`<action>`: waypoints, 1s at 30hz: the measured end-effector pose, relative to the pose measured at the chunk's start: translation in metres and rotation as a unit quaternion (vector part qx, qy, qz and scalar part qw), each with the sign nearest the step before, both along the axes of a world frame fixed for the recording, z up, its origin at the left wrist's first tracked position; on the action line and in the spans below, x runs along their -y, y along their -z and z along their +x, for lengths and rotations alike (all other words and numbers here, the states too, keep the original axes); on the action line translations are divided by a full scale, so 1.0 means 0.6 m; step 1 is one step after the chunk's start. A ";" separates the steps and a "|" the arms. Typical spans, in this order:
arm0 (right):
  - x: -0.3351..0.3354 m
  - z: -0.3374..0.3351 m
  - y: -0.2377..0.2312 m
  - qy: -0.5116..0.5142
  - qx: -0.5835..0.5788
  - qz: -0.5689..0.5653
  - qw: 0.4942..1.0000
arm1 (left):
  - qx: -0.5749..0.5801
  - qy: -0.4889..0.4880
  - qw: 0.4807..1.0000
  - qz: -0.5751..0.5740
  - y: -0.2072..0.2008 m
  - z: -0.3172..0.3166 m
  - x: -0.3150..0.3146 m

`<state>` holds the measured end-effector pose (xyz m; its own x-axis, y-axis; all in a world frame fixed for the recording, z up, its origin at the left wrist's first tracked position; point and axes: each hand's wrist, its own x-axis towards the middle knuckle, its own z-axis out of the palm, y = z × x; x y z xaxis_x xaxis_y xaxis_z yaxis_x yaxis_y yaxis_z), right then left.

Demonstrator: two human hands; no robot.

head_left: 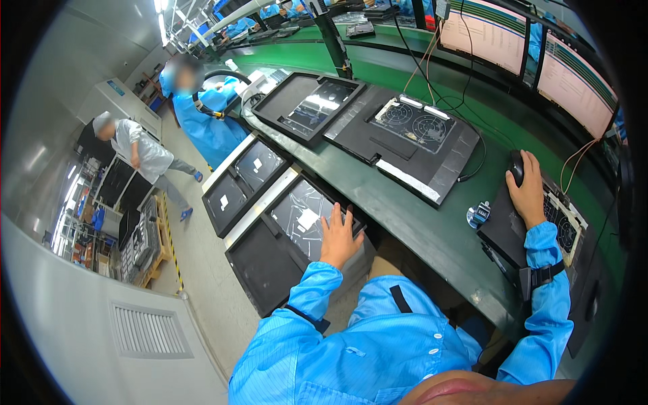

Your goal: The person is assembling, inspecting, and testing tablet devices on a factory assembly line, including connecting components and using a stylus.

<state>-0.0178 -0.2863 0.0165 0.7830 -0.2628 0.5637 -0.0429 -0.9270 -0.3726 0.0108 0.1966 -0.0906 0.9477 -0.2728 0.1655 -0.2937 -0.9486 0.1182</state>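
Black monitor panel (297, 226) lies at centre frame on a lower rack, long axis running toward lower left; left hand (337, 237) rests on it, fingers spread flat. Right hand (528, 192), at right, cups a black mouse (516, 167) on the green bench (418, 223).

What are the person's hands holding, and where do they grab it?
The right hand cups a black computer mouse from above, fingers draped over its top. The left hand lies flat on a plastic-wrapped black panel, gripping nothing.
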 end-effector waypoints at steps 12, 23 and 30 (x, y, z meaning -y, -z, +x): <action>-0.002 0.000 0.000 0.010 -0.007 0.015 1.000 | -0.007 0.000 1.000 0.010 0.000 -0.001 -0.003; -0.003 0.000 -0.001 0.019 -0.008 0.033 0.999 | -0.013 -0.002 1.000 0.018 0.003 0.001 -0.003; 0.006 0.003 0.009 0.022 -0.008 0.032 0.999 | -0.016 -0.003 1.000 0.018 0.004 0.002 -0.004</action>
